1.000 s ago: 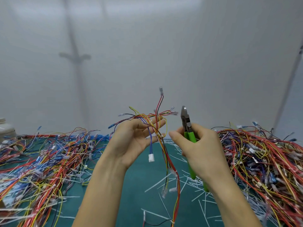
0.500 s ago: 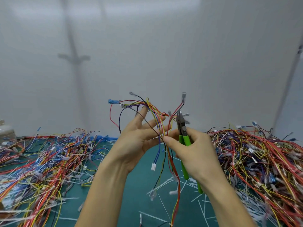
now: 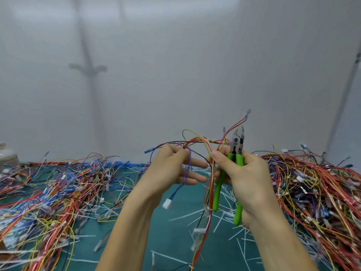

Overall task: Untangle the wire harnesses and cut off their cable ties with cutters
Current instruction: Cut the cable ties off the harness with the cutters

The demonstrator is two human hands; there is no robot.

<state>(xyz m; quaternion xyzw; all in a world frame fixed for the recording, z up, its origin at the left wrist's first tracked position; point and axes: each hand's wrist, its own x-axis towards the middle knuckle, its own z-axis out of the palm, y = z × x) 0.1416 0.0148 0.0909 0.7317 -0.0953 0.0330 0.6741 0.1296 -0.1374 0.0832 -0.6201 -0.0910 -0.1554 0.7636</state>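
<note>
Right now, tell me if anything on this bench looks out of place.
Only litter: cut white plastic cable-tie strips lie scattered across the teal table mat. Nothing looks damaged.

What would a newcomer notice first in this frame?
At centre, the left hand pinches a multicoloured wire harness held up in the air, while the right hand grips green-handled cutters, jaws open, beside it. Tangled heaps of harnesses flank them: a left pile and a right pile. Between the heaps, cut white cable ties litter the green mat.
</note>
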